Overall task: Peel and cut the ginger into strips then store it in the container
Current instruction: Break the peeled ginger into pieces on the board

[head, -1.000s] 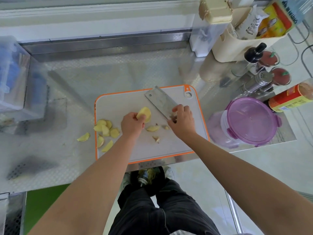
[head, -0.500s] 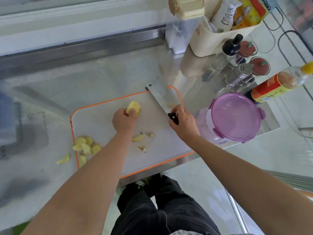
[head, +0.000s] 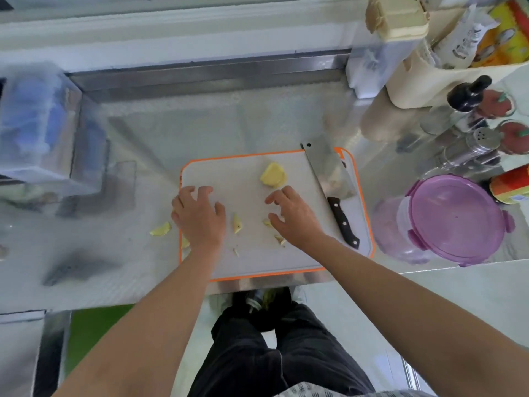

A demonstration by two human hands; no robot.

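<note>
A peeled yellow ginger chunk (head: 273, 175) lies near the back of the white cutting board with an orange rim (head: 249, 262). The cleaver (head: 330, 179) rests flat along the board's right side, black handle toward me. My left hand (head: 199, 216) hovers open over the board's left edge, covering the pile of ginger slices. My right hand (head: 294, 216) is open over the board's middle, fingers spread above small ginger scraps (head: 280, 239). One ginger slice (head: 236, 224) lies between my hands, another (head: 161, 229) off the board on the steel counter. The clear container with a purple lid (head: 455, 219) stands to the right.
Spice shakers (head: 475, 144), a dark-capped bottle (head: 466, 94), a red-labelled bottle (head: 512, 183) and a cream caddy (head: 423, 87) crowd the back right. A clear bin (head: 31, 130) sits at the left. The counter's front edge runs just below the board.
My right hand laid the cleaver down on the board's right side and let go. My left hand released the ginger chunk and moved left over the slices. Both hands are now empty.
</note>
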